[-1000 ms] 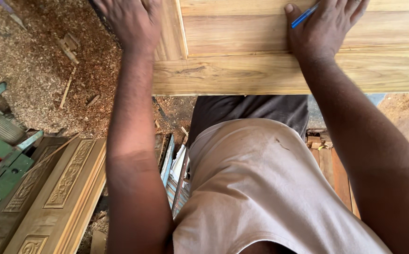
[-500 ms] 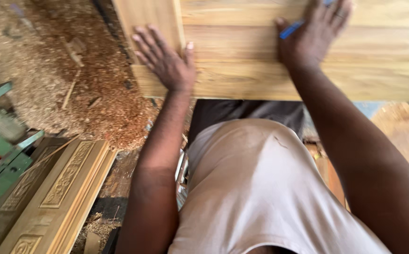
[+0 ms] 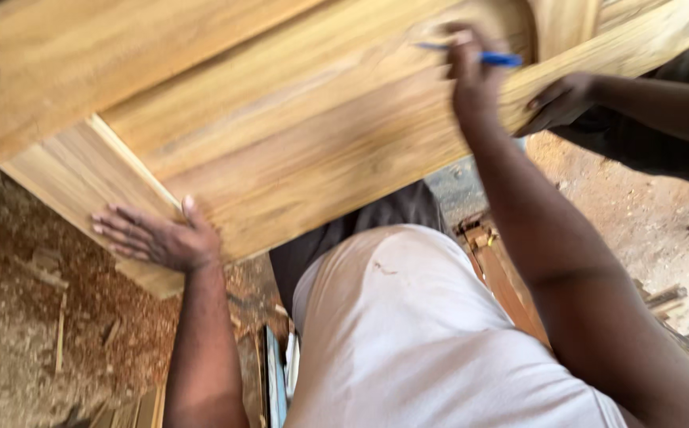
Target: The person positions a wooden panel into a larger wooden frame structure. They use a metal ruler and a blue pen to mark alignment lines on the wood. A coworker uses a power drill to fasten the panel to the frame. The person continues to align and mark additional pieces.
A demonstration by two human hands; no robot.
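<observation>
A large pale wooden door panel fills the upper part of the head view, tilted across the frame. My left hand grips its lower left corner, fingers spread under the frame piece and thumb on the face. My right hand rests on the panel's upper right and holds a blue pen between its fingers. Another person's hand holds the panel's right edge, with a dark sleeve behind it.
Sawdust and wood scraps cover the floor at the lower left. Reddish timber pieces lie at the right of my legs, and bare dirt floor stretches beyond.
The panel has swung and tilted, its left corner now lower. My left hand slid down to that corner. Another person's hand has come into view on the right edge.
</observation>
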